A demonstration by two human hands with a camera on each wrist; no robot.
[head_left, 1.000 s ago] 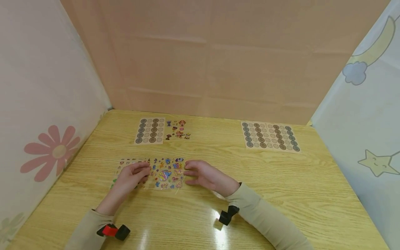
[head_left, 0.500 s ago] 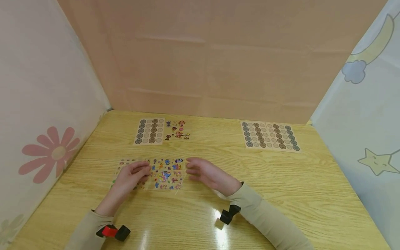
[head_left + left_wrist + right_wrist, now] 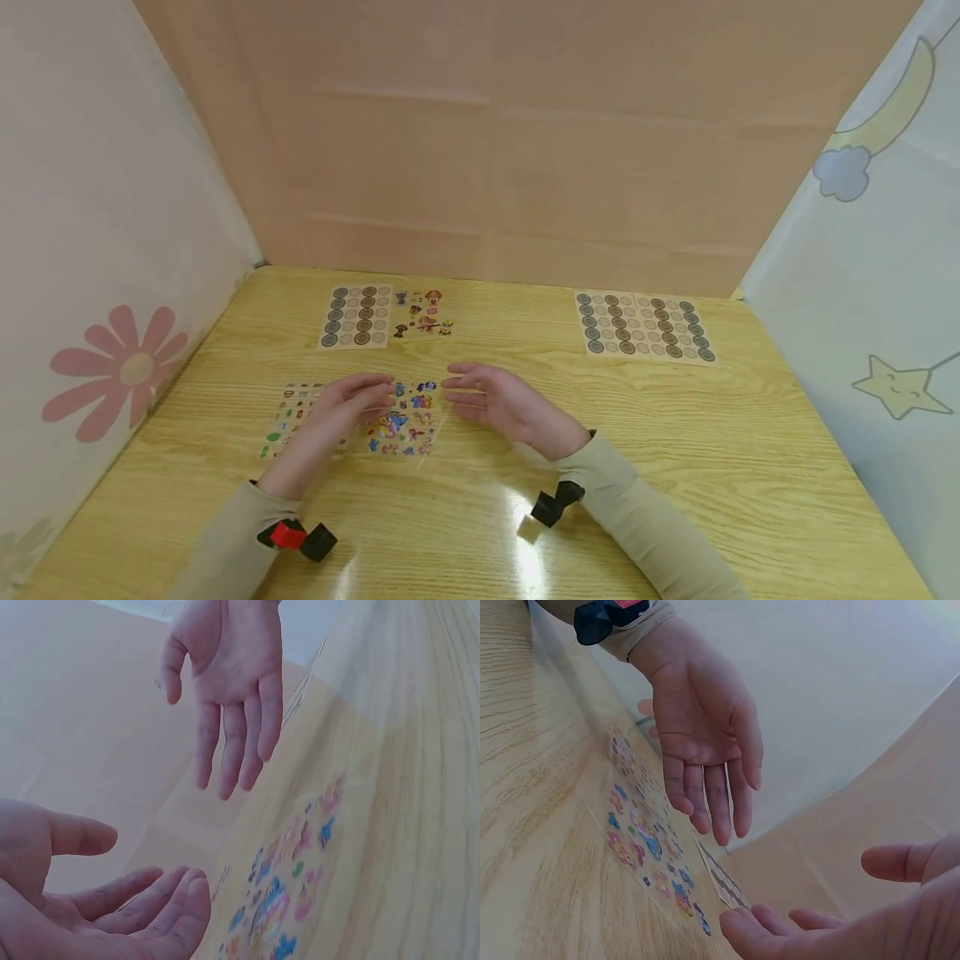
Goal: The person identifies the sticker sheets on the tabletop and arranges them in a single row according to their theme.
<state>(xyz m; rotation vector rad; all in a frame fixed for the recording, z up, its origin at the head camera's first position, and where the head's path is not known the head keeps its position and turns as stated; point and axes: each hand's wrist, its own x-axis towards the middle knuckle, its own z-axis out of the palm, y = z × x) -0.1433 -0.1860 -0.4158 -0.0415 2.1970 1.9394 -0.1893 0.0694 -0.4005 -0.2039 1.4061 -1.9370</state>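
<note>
A clear sticker sheet with colourful cartoon figures (image 3: 412, 425) lies flat on the wooden table (image 3: 480, 533). To its left, a second clear sheet with small stickers (image 3: 288, 414) is partly covered by my left forearm. My left hand (image 3: 348, 404) hovers over where the two sheets meet, palm turned inward and fingers loosely extended. My right hand (image 3: 502, 404) is held above the table at the cartoon sheet's right edge. In the left wrist view both palms face each other with a gap between, and neither hand holds anything.
Toward the back left lies a paper sheet of coin-like circles (image 3: 355, 317), beside a clear sheet of character stickers (image 3: 425, 315). More coin-circle sheets (image 3: 645, 327) lie at the back right. A pinkish backdrop (image 3: 480, 167) and patterned side panels (image 3: 892, 275) enclose the table.
My left hand has left the sheets, lifting and shifting right with its fingers straightening. The right hand has risen slightly. The sticker sheets stay where they were.
</note>
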